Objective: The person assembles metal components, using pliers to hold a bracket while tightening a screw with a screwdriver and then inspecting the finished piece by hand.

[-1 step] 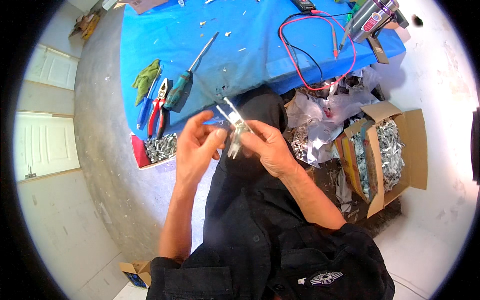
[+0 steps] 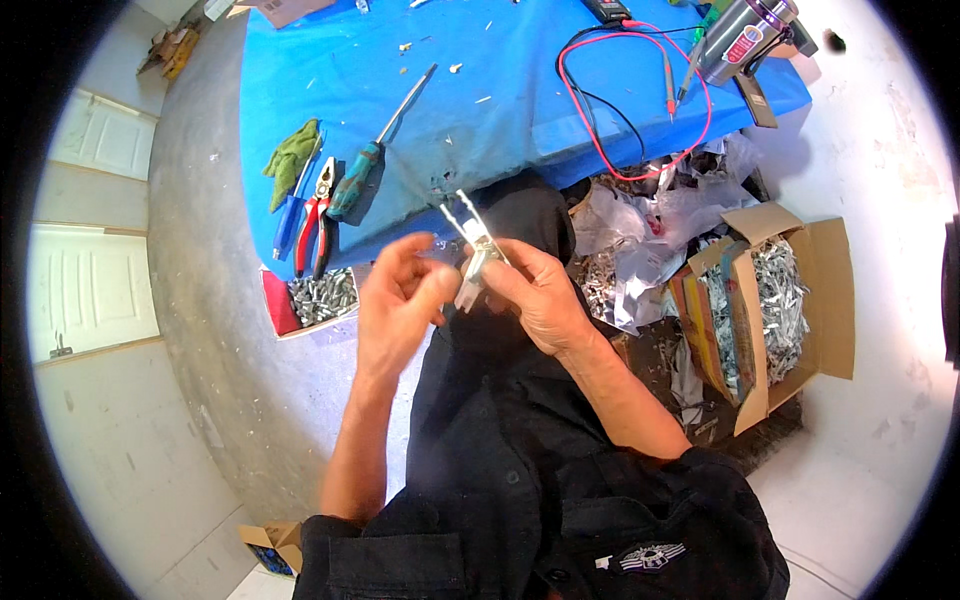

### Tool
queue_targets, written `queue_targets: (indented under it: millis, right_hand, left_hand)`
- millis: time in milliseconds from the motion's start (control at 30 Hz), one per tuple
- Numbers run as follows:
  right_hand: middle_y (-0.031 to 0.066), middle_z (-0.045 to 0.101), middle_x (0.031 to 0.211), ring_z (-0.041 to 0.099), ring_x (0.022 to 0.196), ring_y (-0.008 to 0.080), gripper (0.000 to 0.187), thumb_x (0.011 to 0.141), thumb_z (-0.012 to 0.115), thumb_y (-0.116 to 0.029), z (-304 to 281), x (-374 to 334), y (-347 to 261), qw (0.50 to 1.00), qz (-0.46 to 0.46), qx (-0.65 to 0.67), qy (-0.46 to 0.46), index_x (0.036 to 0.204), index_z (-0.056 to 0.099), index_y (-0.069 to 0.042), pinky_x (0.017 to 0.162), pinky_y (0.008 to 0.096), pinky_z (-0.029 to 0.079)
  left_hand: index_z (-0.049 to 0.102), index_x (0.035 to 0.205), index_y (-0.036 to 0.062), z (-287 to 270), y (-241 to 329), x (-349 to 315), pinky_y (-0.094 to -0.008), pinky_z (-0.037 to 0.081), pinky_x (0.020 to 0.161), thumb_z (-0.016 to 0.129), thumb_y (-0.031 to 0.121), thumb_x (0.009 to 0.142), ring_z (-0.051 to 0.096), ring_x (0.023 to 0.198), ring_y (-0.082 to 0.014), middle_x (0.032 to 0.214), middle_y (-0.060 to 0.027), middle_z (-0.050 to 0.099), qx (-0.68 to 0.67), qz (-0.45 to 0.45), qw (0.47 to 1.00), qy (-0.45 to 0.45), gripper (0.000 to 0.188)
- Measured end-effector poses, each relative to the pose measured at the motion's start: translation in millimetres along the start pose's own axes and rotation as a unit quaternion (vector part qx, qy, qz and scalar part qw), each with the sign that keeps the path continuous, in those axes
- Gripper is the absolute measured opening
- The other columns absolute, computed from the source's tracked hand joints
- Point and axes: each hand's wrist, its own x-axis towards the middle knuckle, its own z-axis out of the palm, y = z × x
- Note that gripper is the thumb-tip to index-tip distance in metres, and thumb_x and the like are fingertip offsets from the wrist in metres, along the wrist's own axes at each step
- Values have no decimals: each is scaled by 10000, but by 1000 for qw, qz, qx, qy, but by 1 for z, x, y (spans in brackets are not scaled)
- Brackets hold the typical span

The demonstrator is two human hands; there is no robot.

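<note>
My right hand [image 2: 540, 300] is closed on a small pale two-pronged metal part [image 2: 479, 243], pinched between thumb and fingers. Its two thin prongs point up and away, toward the table edge. Just left of it hovers my left hand [image 2: 400, 290], slightly blurred, fingers half curled and apart from the thumb. Something clear and faint shows by its fingertips, too smeared to name. Both hands are above my lap, in front of the blue-covered table [image 2: 480, 110]. On the table's near left lie red-handled pliers [image 2: 317, 215] and a teal-handled screwdriver [image 2: 362, 175].
A blue pen-like tool [image 2: 290, 222] and green cloth [image 2: 292, 160] lie beside the pliers. Below sits a box of small metal pieces [image 2: 325, 298]. At right are a carton of metal strips [image 2: 835, 300], plastic bags [image 2: 640, 270], red test leads [image 2: 708, 110] and a steel mug [image 2: 735, 45].
The two-pronged part has tilted and shifted slightly right in my right hand. My left hand has drawn a little away from it, to the right and down at the fingertips.
</note>
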Motion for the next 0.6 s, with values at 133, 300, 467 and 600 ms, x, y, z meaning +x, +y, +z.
queue_targets:
  millis: [133,300,467,600]
  right_hand:
    - [34,705,1102,631,935,97,323,1062,628,-200,4,4,11,998,-37,32,30,1295,655,22,810,254,516]
    - [29,692,1107,621,983,88,308,1067,616,-193,10,2,8,994,-88,-43,43,1275,652,31,894,262,504]
    - [3,670,970,605,854,69,273,1076,598,-201,16,-1,0,991,-100,-79,40,1214,667,24,762,248,518]
    - [14,679,995,606,865,67,279,1078,591,-200,18,1,-3,991,-103,-66,45,1228,658,25,762,246,517]
  left_hand:
    - [687,1162,-33,21,-5,-22,-237,552,722,776,29,919,684,842,-90,968,-52,736,-18,22,1000,-4,266]
    - [688,1142,-34,19,-14,-25,-226,521,675,745,49,964,662,778,-83,924,-54,736,123,115,986,20,205]
    - [688,1134,-40,7,-9,-25,-223,506,650,745,53,966,643,766,-76,909,-47,722,43,64,997,-12,201]
    - [696,1129,-29,1,-7,-19,-214,510,656,748,65,960,644,784,-66,917,-26,716,-16,32,999,-25,200]
